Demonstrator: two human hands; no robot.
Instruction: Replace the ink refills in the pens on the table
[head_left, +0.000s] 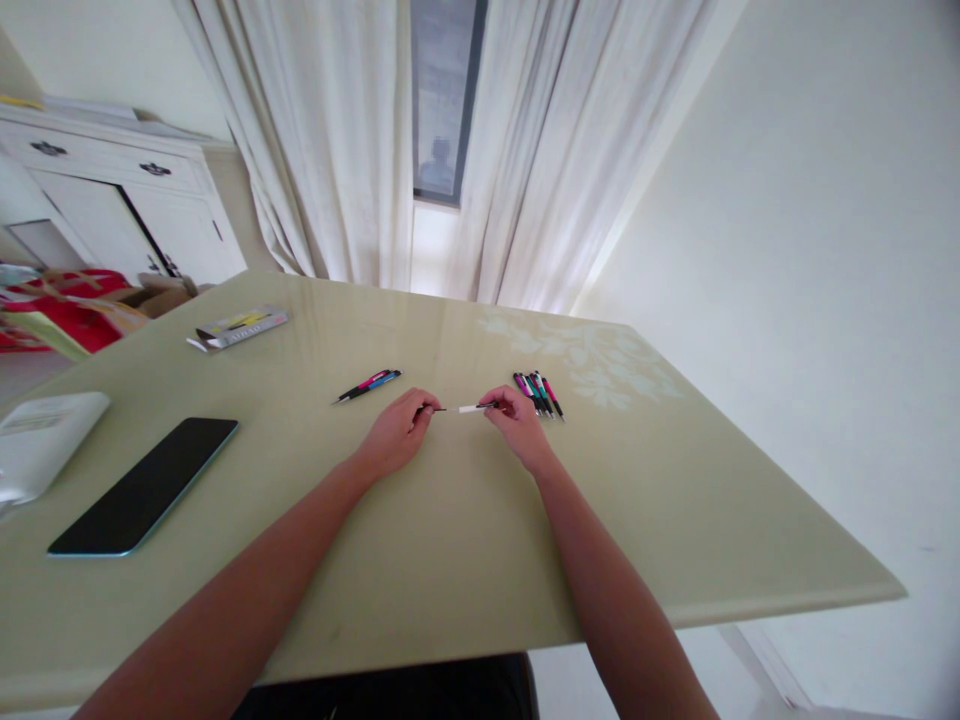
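Observation:
Both my hands meet over the middle of the pale green table [465, 540]. My left hand [397, 432] is closed in a pinch on the dark end of a thin pen part. My right hand [514, 414] is closed on the other end, and a white pen refill [471, 408] shows between the two hands. A bunch of several coloured pens [538, 394] lies just right of my right hand. Two pens [367, 385], pink and blue, lie a little beyond my left hand.
A black phone [146, 485] lies flat at the left. A white box [41, 440] sits at the left edge. A small pen carton [238, 326] lies at the far left. White curtains [360, 140] and a white cabinet [112, 190] stand behind the table.

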